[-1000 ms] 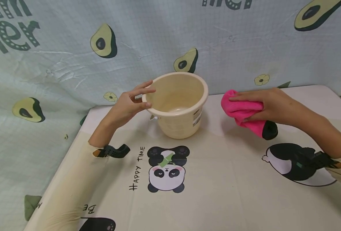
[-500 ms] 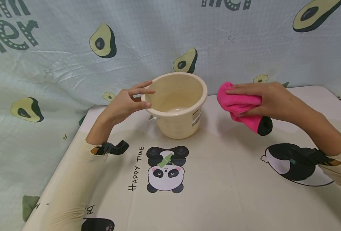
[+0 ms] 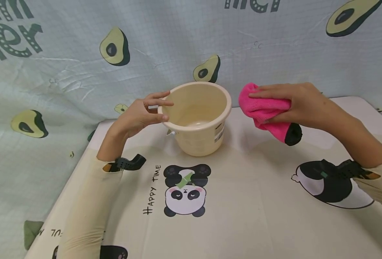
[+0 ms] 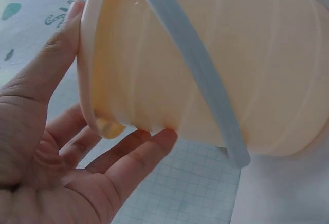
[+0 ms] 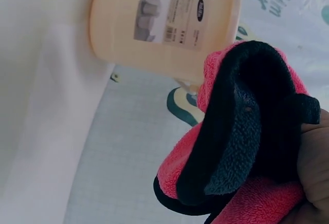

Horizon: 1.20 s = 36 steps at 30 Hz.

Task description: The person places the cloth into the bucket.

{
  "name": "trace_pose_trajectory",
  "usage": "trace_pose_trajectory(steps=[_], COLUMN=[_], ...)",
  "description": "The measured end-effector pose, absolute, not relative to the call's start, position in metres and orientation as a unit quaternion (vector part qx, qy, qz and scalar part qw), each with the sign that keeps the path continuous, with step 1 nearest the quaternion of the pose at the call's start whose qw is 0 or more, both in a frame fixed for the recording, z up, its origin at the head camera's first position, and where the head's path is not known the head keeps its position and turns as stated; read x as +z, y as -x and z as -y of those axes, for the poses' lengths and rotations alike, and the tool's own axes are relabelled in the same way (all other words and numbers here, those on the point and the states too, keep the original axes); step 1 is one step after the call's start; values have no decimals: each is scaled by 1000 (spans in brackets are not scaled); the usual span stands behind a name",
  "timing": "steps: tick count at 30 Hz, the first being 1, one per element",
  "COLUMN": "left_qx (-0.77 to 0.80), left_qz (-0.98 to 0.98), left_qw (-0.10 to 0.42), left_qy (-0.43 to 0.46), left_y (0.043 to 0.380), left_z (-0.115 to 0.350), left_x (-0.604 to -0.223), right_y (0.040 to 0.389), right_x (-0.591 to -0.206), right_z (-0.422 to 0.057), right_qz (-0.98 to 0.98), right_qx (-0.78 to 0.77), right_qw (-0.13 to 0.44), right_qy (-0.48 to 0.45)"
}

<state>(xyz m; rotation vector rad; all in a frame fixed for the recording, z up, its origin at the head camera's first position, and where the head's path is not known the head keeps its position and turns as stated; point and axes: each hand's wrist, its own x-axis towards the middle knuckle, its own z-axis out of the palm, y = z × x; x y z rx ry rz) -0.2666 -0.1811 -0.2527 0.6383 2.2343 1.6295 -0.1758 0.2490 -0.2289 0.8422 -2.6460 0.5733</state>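
Note:
A cream plastic bucket [image 3: 200,140] stands upright at the back of the table, its mouth tipped toward the head view. My left hand [image 3: 139,116] holds its rim on the left side; in the left wrist view the thumb is at the rim and fingertips [image 4: 165,137] touch the wall. A pale handle [image 4: 200,75] hangs along that wall. To the right of the bucket, my right hand [image 3: 302,104] grips a bunched pink fleecy cloth [image 3: 265,104] above the table. Dark edging, a grey-blue inner side and a small black loop show on the cloth in the right wrist view.
The tabletop [image 3: 236,208] has a cream cover printed with pandas and lettering. Behind it hangs a pale curtain [image 3: 165,32] with avocado prints, close to the bucket's back. A printed label [image 5: 169,18] is on the bucket's right side.
My right hand has lifted the pink cloth and carried it slightly left, nearer the bucket. My left hand and the bucket have stayed in place.

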Motion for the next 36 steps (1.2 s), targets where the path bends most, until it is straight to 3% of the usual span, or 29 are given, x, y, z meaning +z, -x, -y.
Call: trace_pose_trajectory(steps=[15, 36], left_qx=[551, 570], left_qz=[-790, -778], left_qw=[160, 163], left_qy=[-215, -206], left_y=[270, 267], left_z=[177, 177], left_x=[-248, -250], right_y=[179, 202], right_x=[-204, -153], right_z=[-241, -218], right_qz=[918, 918], right_qx=[188, 130], right_qw=[170, 143], right_qy=[-305, -345])
